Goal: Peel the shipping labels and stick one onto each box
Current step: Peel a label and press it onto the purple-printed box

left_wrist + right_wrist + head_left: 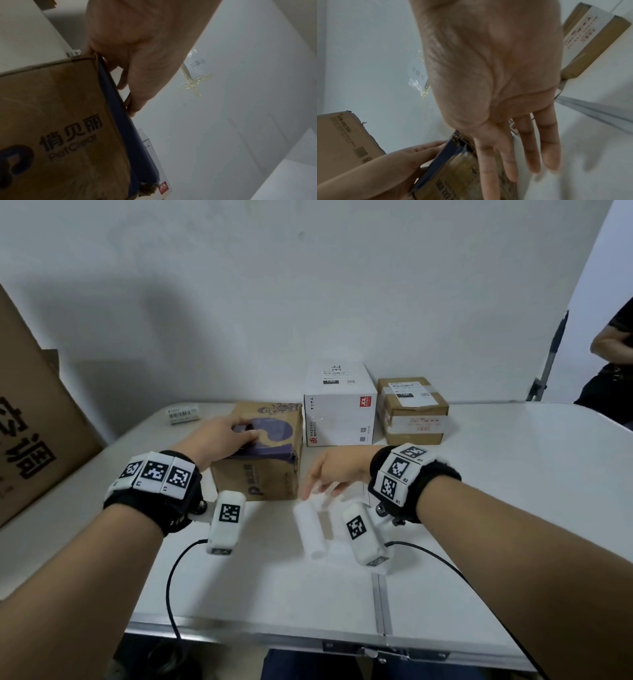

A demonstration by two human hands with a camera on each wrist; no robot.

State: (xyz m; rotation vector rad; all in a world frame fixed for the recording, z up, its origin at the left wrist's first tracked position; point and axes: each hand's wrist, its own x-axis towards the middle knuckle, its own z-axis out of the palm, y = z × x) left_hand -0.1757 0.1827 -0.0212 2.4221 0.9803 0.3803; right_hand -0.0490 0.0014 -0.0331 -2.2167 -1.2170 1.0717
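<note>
A brown carton with purple print [260, 453] [60, 121] [462, 174] stands mid-table. My left hand [233, 436] [137, 60] [406, 159] lies on its top with the fingers fairly straight. My right hand [325, 477] [496, 67] hovers just right of that carton, fingers spread, holding nothing. Below it a white label roll [310, 529] lies on the table, blurred. Behind, a white box [339, 412] [150, 155] and a small brown box [412, 412] [590, 33] each carry a label on top. A loose label [183, 412] lies at the far left.
A large cardboard carton [34, 422] [342, 135] leans at the table's left edge. A person [613, 361] and a stand leg [548, 364] are at the far right. The white folding table [496, 491] has a seam down its middle; a black cable [171, 587] hangs over the front edge.
</note>
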